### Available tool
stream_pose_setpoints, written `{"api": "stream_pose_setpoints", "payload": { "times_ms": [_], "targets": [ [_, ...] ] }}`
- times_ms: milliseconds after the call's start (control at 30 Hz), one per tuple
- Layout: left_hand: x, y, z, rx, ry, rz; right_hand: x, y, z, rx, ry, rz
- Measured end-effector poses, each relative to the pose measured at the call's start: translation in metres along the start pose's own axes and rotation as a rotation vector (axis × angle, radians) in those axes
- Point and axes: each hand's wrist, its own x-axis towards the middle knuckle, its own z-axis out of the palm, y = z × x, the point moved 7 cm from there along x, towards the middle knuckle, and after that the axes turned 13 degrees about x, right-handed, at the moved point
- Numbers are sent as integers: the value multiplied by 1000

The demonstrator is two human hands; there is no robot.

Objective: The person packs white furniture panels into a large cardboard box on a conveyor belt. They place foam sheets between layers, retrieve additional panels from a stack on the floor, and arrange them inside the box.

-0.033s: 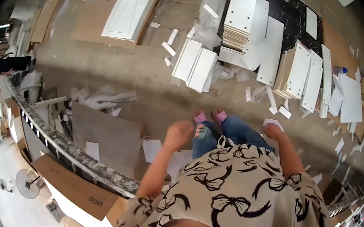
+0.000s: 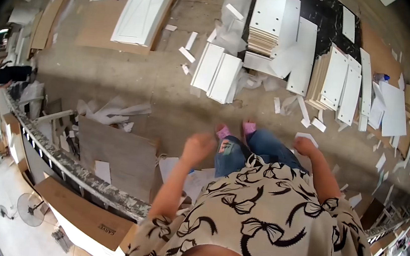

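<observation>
My left hand (image 2: 199,147) hangs in front of my left thigh, its fingers smeared by motion, and no object shows in it. On the other side, my right hand (image 2: 304,146) has its fingers curled in. A flat white piece with angled corners (image 2: 307,137) shows just beyond those fingers; I cannot tell whether they grip it or it lies on the floor behind. Past my pink shoes (image 2: 223,130), a pair of white panels (image 2: 224,77) lies side by side on the floor.
White drilled boards (image 2: 265,26) are stacked ahead, with more stacks (image 2: 333,77) to their right. A white door-like panel (image 2: 145,12) rests on cardboard. Offcuts (image 2: 318,125) and plastic wrap (image 2: 115,113) litter the floor. A scuffed rail (image 2: 78,178) curves along the left; a person (image 2: 11,73) is beyond it.
My left hand has moved slightly left and down, and my right hand slightly left. My right foot shows further forward. The whole scene has shifted a little left.
</observation>
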Motion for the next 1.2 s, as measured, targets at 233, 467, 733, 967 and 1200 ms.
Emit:
{"api": "stream_pose_setpoints", "payload": {
  "times_ms": [233,467,733,967,1200],
  "targets": [
    [119,-27,58,145,-175,-78,-18,-25,-69,519,373,88],
    [229,41,178,48,-282,-234,74,134,-31,347,2,249],
    [368,67,327,204,-323,77,274,173,-59,1022,182,351],
    [493,28,418,261,-334,-157,470,232,-24,806,429,426],
    [376,5,429,-275,-298,-228,521,272,-20,642,846,636]
  ]
}}
